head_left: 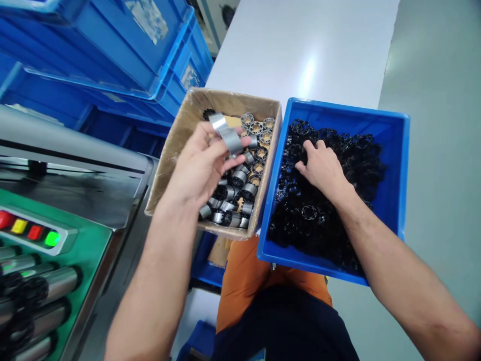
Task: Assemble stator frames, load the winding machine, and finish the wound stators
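Observation:
My left hand (pixel 203 163) is closed around silver metal rings (pixel 227 134), two of them side by side, over a cardboard box (pixel 163 165). Inside that box lie silver cylinders with black toothed ends (pixel 239 177) and, along its right side, flat upright-facing rings (pixel 256 129). My right hand (pixel 321 163) reaches into a blue bin (pixel 396 165) filled with black ring-shaped plastic parts (pixel 309 212). Its thumb and fingers are bent down and apart among these parts, with no piece visibly held between them.
A white table (pixel 274 45) extends behind the box and bin. Stacked blue crates (pixel 112 50) stand at upper left. At lower left is a machine with a green panel (pixel 88 210), coloured buttons (pixel 35 231) and metal cylinders (pixel 60 286).

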`<state>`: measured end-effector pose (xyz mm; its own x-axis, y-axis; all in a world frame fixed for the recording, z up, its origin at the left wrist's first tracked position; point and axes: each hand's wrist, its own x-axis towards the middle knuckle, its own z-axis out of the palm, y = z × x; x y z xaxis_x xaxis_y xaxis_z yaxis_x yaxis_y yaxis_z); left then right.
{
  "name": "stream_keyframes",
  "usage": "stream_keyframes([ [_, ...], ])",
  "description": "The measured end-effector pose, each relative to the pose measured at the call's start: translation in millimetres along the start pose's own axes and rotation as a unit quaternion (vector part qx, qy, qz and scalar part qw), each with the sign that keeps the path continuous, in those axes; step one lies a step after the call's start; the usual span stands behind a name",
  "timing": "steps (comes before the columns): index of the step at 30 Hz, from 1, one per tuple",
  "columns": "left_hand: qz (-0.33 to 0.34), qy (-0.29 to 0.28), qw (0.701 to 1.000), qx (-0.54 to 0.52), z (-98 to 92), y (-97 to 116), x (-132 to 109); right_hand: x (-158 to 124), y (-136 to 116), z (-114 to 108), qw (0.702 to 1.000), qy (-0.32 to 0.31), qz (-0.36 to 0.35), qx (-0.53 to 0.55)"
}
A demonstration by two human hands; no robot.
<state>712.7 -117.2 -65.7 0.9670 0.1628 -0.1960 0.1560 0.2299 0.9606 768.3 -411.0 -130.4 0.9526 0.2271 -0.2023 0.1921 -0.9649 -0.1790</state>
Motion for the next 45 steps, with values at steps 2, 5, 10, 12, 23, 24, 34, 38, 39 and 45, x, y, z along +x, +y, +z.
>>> stream_keyframes([
  [2,-0.081,-0.013,0.992,-0.099,16.2,-6,-29,3,5,-6,1.000,-0.008,0.002,0.006],
  [5,-0.113,-0.042,0.979,-0.163,31.6,-19,-56,8,13,-11,1.000,-0.020,-0.009,0.015],
  [10,-0.057,-0.037,0.990,-0.125,37.8,-44,-69,9,16,-5,0.999,-0.043,-0.032,0.011],
  [12,-0.053,-0.051,0.989,-0.127,37.7,-48,-70,8,15,-2,0.998,-0.049,-0.038,0.011],
  [23,0.010,-0.096,0.994,-0.058,36.4,-55,-77,-13,18,-52,0.954,0.061,-0.108,0.271],
  [24,0.017,-0.099,0.994,-0.048,35.3,-58,-78,-20,10,-54,0.933,0.056,-0.139,0.328],
  [34,0.029,-0.104,0.994,-0.033,32.6,-56,-83,-45,-49,-40,0.749,-0.021,-0.292,0.595],
  [38,0.019,-0.091,0.994,-0.049,31.5,-58,-85,-46,-54,-35,0.696,-0.113,-0.147,0.693],
  [39,0.022,-0.089,0.994,-0.053,31.5,-59,-86,-47,-56,-35,0.678,-0.118,-0.104,0.718],
  [45,0.065,-0.053,0.995,-0.051,34.5,-58,-90,-52,-62,-39,0.665,-0.089,-0.049,0.740],
])
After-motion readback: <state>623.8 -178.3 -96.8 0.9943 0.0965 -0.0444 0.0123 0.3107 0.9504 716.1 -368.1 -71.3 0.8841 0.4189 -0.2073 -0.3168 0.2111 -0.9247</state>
